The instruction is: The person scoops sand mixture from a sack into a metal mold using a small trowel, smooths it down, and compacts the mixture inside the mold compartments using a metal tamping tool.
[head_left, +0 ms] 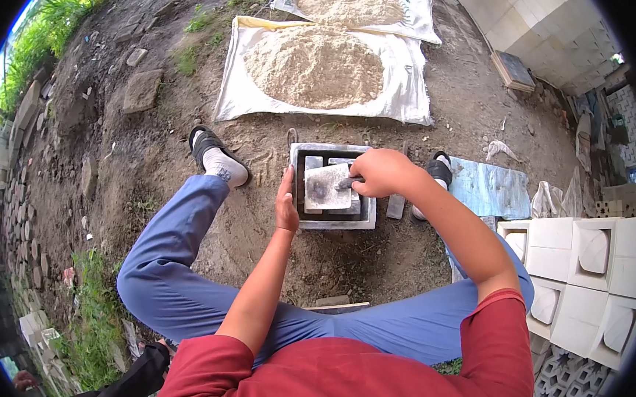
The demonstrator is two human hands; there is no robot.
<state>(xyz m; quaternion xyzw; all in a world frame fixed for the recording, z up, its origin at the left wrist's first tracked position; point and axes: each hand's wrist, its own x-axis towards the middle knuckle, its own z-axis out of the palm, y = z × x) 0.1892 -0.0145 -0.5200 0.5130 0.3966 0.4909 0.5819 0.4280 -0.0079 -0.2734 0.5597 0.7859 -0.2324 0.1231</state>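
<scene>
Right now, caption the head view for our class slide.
Left hand at the square frame, right hand gripping a handle.

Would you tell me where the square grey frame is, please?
In the head view, the square grey frame sits near the centre, on the ground between the feet, left hand at its left side.

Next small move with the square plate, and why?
Probably a slight turn of the square plate to line it up: its edges look askew to the frame, the right hand grips its dark handle, and the left hand is at the frame's side, seemingly placed to steady it.
</scene>
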